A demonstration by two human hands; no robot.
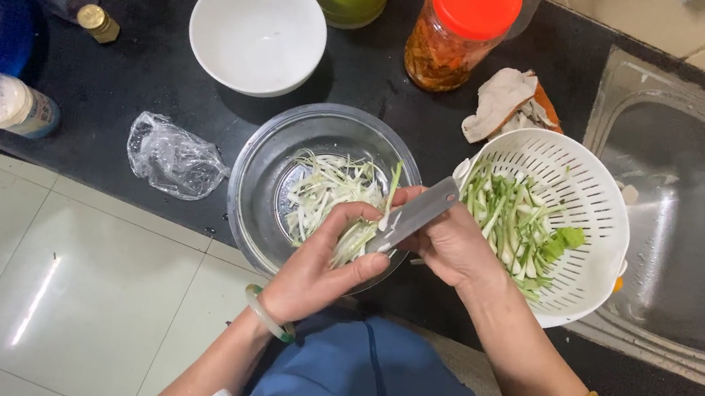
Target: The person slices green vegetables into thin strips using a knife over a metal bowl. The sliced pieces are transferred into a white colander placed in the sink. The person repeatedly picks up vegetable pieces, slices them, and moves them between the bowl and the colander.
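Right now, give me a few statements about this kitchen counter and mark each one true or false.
1. The right hand holds a knife. True.
2. The left hand holds a green stalk over the glass bowl. True.
3. The white colander is empty. False: it holds cut green stalks.
4. The white bowl is full of vegetables. False: it is empty.
5. The jar has a blue lid. False: the lid is orange-red.
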